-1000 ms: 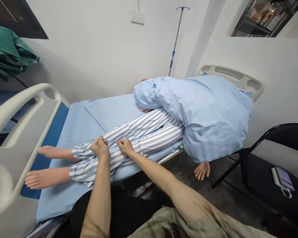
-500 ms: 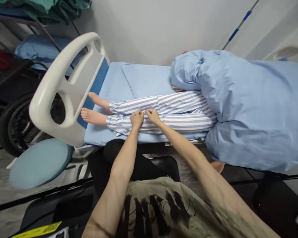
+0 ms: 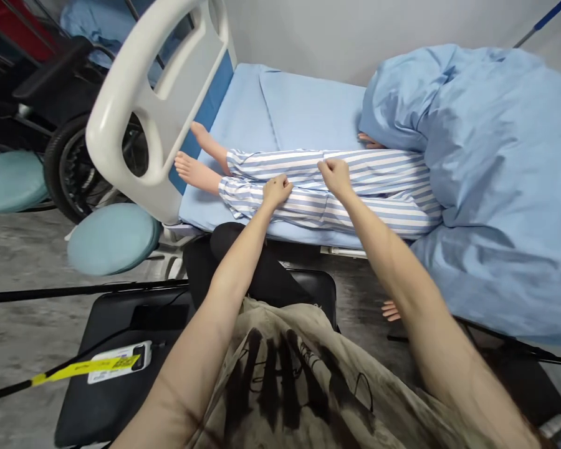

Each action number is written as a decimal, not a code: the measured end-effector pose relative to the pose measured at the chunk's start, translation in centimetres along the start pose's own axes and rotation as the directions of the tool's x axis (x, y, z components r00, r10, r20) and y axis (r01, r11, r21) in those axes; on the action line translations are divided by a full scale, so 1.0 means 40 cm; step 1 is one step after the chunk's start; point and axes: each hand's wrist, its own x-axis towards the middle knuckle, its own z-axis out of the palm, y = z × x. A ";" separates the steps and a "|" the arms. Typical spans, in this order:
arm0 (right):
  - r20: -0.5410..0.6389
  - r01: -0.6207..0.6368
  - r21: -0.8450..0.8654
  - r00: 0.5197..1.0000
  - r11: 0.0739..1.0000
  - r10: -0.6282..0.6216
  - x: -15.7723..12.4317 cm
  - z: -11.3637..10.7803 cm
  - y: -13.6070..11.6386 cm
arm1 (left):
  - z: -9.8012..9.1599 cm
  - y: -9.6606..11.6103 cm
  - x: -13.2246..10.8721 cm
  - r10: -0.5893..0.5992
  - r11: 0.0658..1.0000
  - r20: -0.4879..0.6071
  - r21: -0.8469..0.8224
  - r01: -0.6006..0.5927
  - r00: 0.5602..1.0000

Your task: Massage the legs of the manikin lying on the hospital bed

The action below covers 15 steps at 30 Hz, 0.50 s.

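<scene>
Bare feet (image 3: 199, 173) and legs in striped trousers (image 3: 383, 168) lie on a bed with a light blue sheet (image 3: 303, 106). My left hand (image 3: 277, 190) is closed in a loose fist over the nearer trouser leg, around the shin. Farther right, my right hand (image 3: 335, 176) is also closed, over the striped legs near the knees. Whether either hand pinches cloth or anything else is too small to make out. A bunched blue quilt (image 3: 509, 143) covers the body beyond the thighs, with fingers showing at its upper left edge and below it.
At the left stands the bed's white footboard (image 3: 121, 81), with a wheelchair (image 3: 70, 168) behind it. Two round teal stools (image 3: 113, 239) are beside the bed. A black seat (image 3: 98, 330) holds a white device (image 3: 121, 362) with a yellow tag. Black straps or poles cross low down.
My hands have moved apart; the right hand is farther right, over the far leg. Both remain closed. The view has shifted, showing more of the floor and seat.
</scene>
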 end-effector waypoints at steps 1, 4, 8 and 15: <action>0.006 -0.059 -0.005 0.998 0.998 0.059 -0.019 0.029 0.012 | -0.007 0.007 -0.009 0.011 1.000 0.011 0.002 -0.011 1.000; 0.013 -0.157 -0.027 0.987 0.987 0.157 -0.062 0.099 0.034 | -0.026 0.040 -0.080 0.112 0.993 0.072 0.018 -0.113 0.991; 0.013 -0.147 -0.070 0.989 0.987 0.148 -0.074 0.132 0.036 | -0.010 0.104 -0.315 0.451 0.876 0.431 -0.045 -0.481 0.781; -0.018 -0.136 -0.104 0.991 0.985 0.135 -0.078 0.132 0.036 | 0.178 0.171 -0.732 0.558 0.657 0.748 -0.131 -0.743 0.361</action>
